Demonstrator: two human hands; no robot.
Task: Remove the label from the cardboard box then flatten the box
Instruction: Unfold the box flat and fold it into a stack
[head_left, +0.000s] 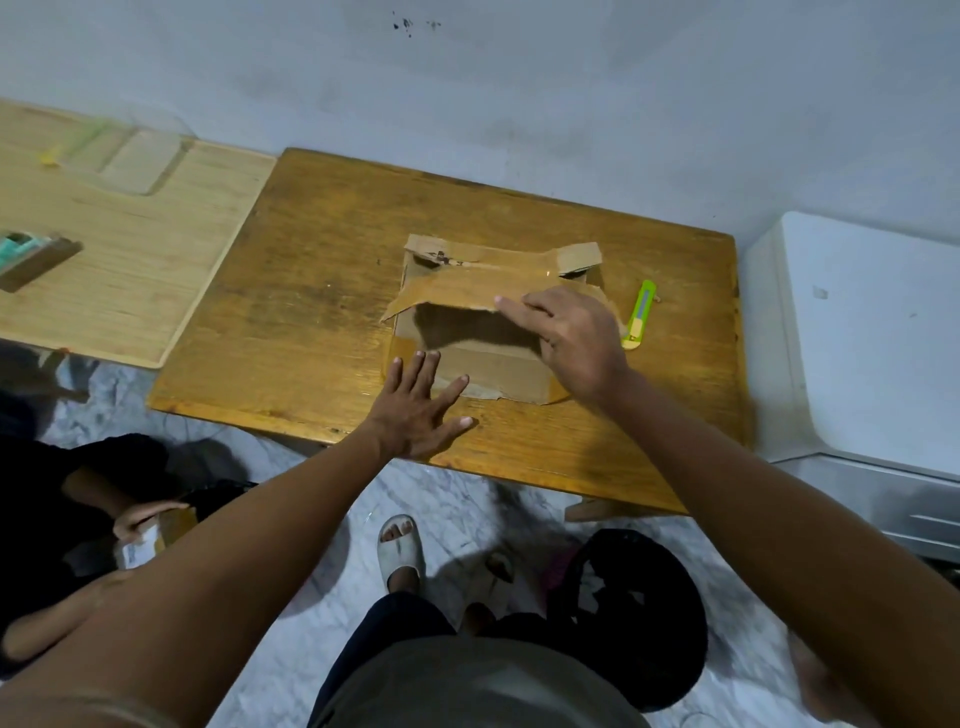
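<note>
A brown cardboard box (483, 364) lies partly collapsed on the wooden table (311, 291), its taped flaps spread at the far side and a dark opening in its middle. My left hand (418, 410) lies flat with fingers spread on the table at the box's near left corner, fingertips touching the cardboard. My right hand (571, 338) presses down on the box's right side, fingers extended over the taped top flap. No label shows on the visible faces.
A green utility knife (640, 314) lies on the table right of the box. A lighter wooden board (104, 260) adjoins on the left, a white appliance (872, 338) on the right. Another person sits at lower left holding a small box (143, 545). A black bag (634, 613) lies on the floor.
</note>
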